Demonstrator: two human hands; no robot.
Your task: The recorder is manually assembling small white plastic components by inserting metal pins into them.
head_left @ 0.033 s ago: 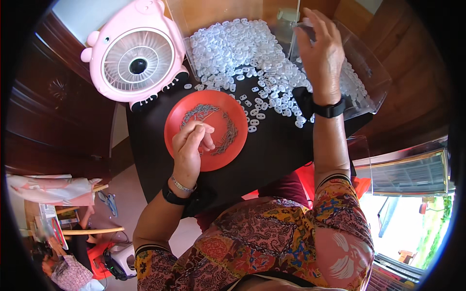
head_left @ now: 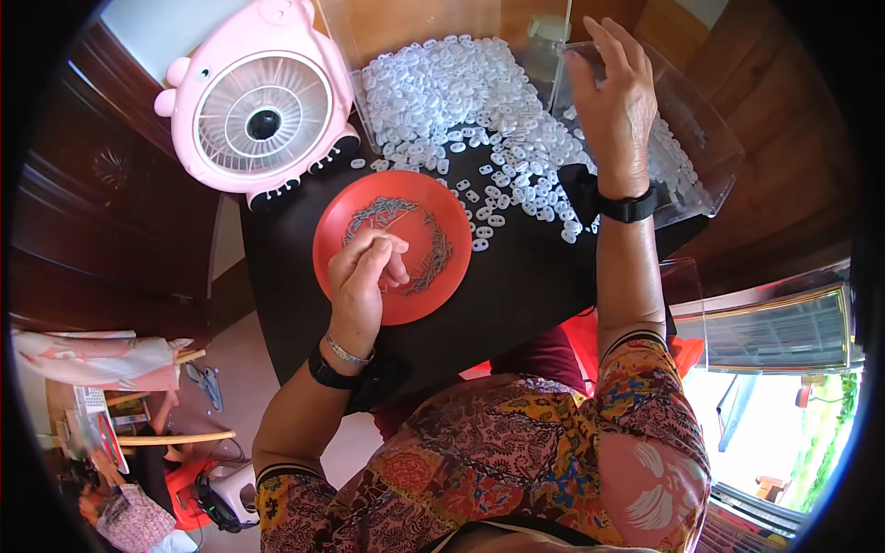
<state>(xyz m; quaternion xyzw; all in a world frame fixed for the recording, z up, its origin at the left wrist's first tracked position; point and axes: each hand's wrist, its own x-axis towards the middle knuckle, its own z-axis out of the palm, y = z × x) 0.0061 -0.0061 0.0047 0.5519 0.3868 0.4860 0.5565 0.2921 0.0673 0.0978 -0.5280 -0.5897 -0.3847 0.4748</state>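
Observation:
My left hand (head_left: 359, 276) is closed in a pinch above a red plate (head_left: 332, 212). From its fingertips a thin pale stick (head_left: 398, 219) points up and to the right. Small grey metal pins (head_left: 433, 267) lie in a ring on the plate, partly covered by the hand. My right hand (head_left: 622, 106) is raised with fingers apart, beside the left wall of a clear plastic box (head_left: 710, 147); nothing shows in its grasp. Many small white oval plastic pieces with two holes (head_left: 442, 88) form a pile to the left of this hand. More white pieces lie inside the box.
A pink pig-shaped fan (head_left: 189, 138) stands at the back left of the black table (head_left: 442, 346). Clear panels rise behind the pile. A dark wooden cabinet (head_left: 111, 184) is on the left. At the lower left, another person (head_left: 138, 516) sits beside a wooden chair.
My right hand has shifted very slightly to the right. The left hand and the plate look almost unchanged.

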